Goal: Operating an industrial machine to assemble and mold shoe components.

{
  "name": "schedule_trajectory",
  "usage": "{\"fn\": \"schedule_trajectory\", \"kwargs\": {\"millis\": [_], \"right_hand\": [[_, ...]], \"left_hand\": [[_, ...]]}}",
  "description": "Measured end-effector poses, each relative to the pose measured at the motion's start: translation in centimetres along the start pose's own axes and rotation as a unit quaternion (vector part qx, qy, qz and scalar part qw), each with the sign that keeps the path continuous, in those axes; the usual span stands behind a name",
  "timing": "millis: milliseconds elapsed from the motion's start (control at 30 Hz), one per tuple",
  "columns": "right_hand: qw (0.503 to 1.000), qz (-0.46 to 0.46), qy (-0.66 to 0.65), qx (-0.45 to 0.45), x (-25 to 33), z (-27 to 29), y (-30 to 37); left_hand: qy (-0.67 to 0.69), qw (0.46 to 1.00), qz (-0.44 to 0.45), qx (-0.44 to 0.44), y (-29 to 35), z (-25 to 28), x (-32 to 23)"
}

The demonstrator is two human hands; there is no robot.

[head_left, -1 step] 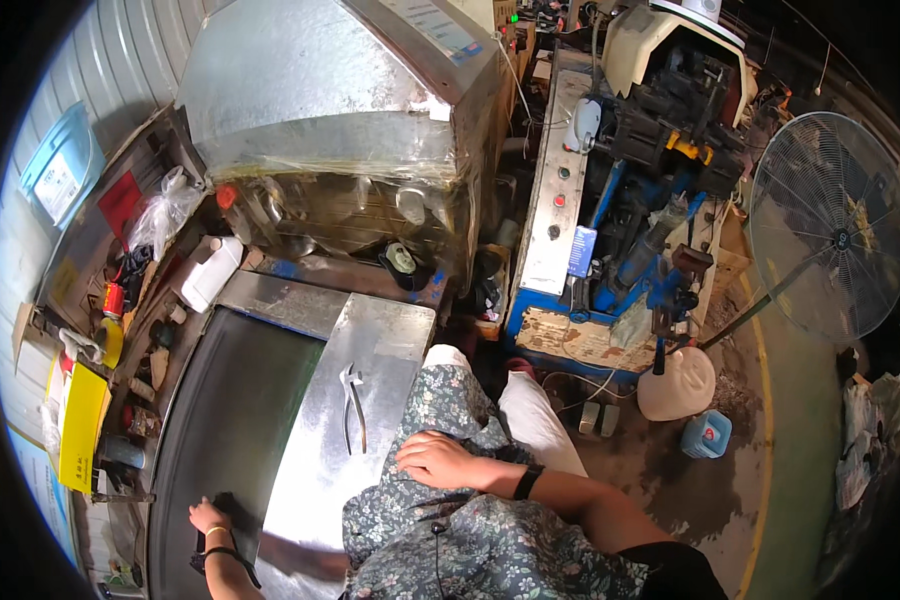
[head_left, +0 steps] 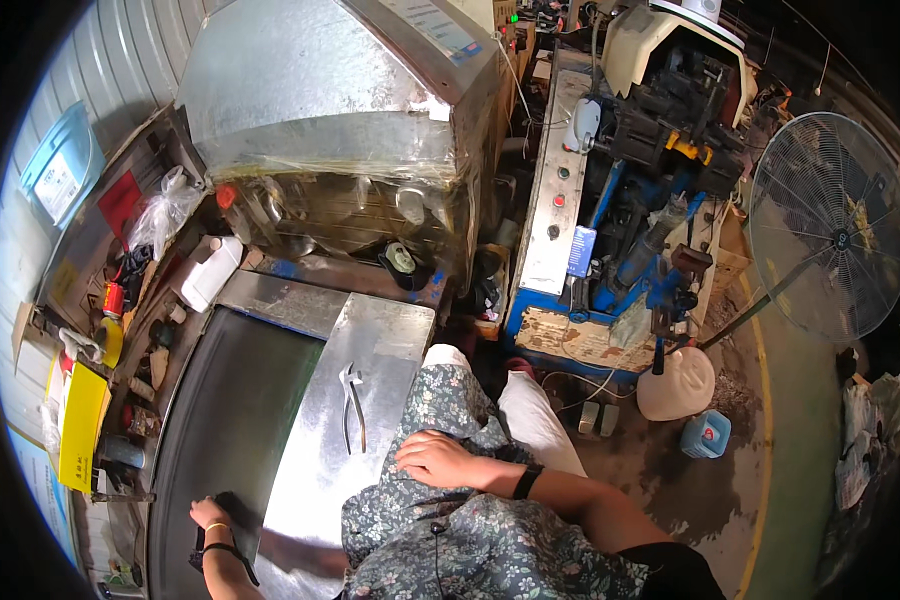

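Observation:
My right hand point(head_left: 436, 459) lies on the flower-patterned apron point(head_left: 448, 400) over my lap, its fingers stretched flat and holding nothing. To the left, my left hand point(head_left: 208, 513) rests on the dark belt point(head_left: 232, 400), with its fingers bent down and partly hidden. Whether anything is under them cannot be made out. Between the belt and my lap runs a shiny metal plate point(head_left: 305, 440). A pair of long-handled pliers point(head_left: 349, 377) lies on it, handles toward me, touched by neither hand.
A metal hood point(head_left: 300, 100) stands behind the belt. Left, a cluttered shelf carries a white jug point(head_left: 208, 272) and a yellow box point(head_left: 82, 425). Right are a blue-framed machine point(head_left: 620, 250), a large fan point(head_left: 835, 235), a pale canister point(head_left: 678, 385) and a light-blue container point(head_left: 706, 434) on the floor.

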State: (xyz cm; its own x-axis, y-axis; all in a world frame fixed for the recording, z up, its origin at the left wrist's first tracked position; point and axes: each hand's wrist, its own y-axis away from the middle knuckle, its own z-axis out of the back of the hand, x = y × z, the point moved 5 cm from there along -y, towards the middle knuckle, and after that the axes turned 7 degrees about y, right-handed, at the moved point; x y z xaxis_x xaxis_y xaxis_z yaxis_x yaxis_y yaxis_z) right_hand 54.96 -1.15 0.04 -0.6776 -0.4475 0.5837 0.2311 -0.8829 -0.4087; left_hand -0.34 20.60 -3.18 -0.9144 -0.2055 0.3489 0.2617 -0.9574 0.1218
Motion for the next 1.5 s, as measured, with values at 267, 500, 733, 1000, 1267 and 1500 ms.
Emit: {"fn": "schedule_trajectory", "kwargs": {"millis": [267, 500, 733, 1000, 1267, 1500], "right_hand": [[0.940, -0.222, -0.249, 0.068, -4.9, -0.7, -0.7], [0.884, -0.250, -0.394, -0.021, -1.9, 8.2, -11.7], [0.972, -0.103, 0.012, -0.210, -0.5, 12.2, -4.8], [0.969, -0.218, 0.111, 0.015, 4.0, 19.1, -3.0], [0.930, -0.260, -0.132, -0.222, -1.9, 10.0, 0.7], [0.872, -0.314, -0.337, -0.163, -3.7, 6.3, 3.1]], "left_hand": [[0.239, 0.947, -0.190, -0.100, 8.7, 16.2, -3.2], [0.169, 0.611, -0.691, -0.347, 28.2, 31.4, -16.5], [0.582, 0.585, -0.534, -0.185, 26.2, 23.8, -32.5], [0.703, 0.462, -0.238, 0.486, 29.9, 24.4, -43.1], [0.639, 0.540, -0.541, 0.089, 27.8, 22.7, -42.9], [0.683, 0.503, -0.400, 0.346, 25.0, 20.5, -44.6]]}}
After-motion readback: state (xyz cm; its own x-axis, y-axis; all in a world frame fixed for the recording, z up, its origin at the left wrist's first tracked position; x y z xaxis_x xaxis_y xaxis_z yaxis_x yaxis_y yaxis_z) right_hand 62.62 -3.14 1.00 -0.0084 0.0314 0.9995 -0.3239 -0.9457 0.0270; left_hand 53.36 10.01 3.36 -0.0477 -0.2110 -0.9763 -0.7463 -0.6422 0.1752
